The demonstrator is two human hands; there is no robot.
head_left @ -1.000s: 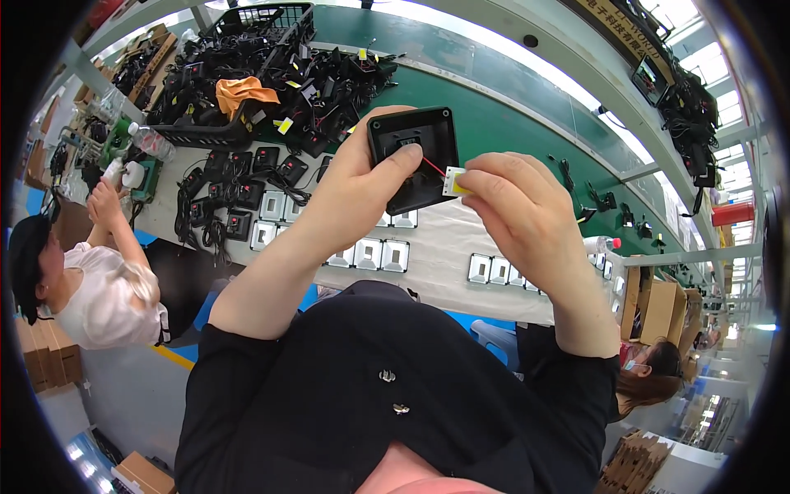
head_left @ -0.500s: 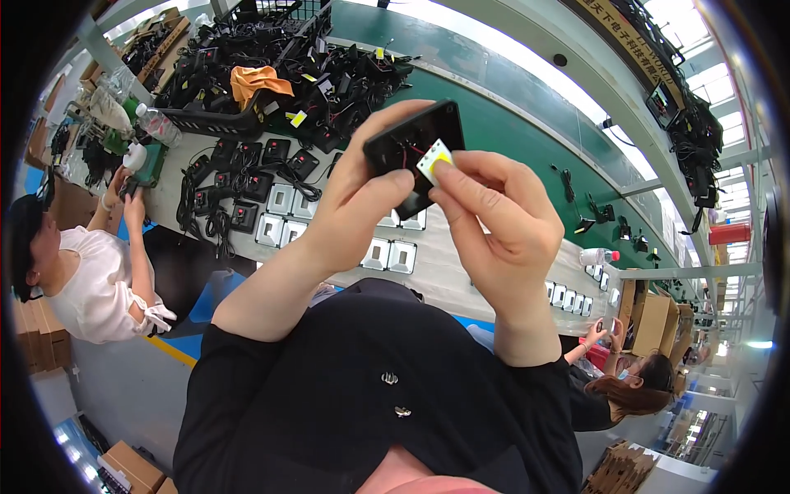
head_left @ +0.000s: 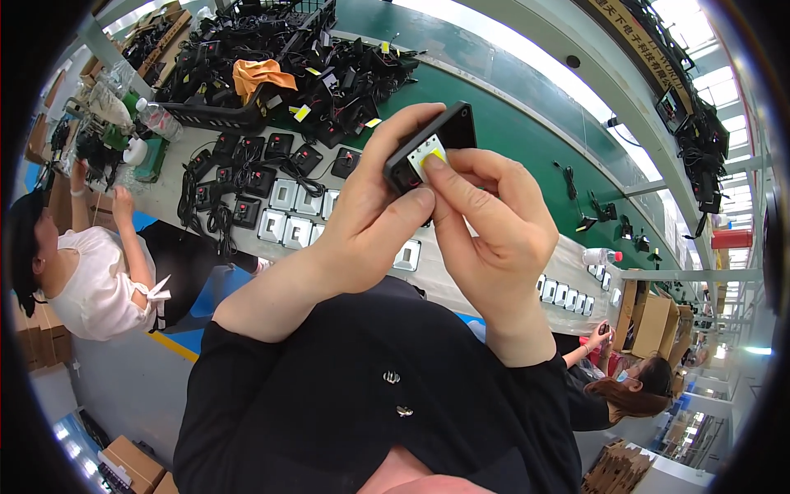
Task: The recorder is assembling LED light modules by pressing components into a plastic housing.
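A black rectangular lamp housing is tilted in front of my chest, with my left hand wrapped round its near left side. Between the thumb and fingers of my right hand is a small white LED board with a yellow patch. The board lies at the housing's open face, partly over its hollow. My left thumb rests by the lower rim, close to my right fingertips. Whether the board touches the floor of the housing cannot be seen.
Silver square frames stand in rows on the bench beneath my hands. Black lamps with cables lie further left, before a black crate and an orange cloth. A bottle stands right. Co-workers sit at both sides.
The LED board has moved left, from above the housing to against its open face. The housing has tilted and shifted slightly right. The left co-worker's hands have moved apart.
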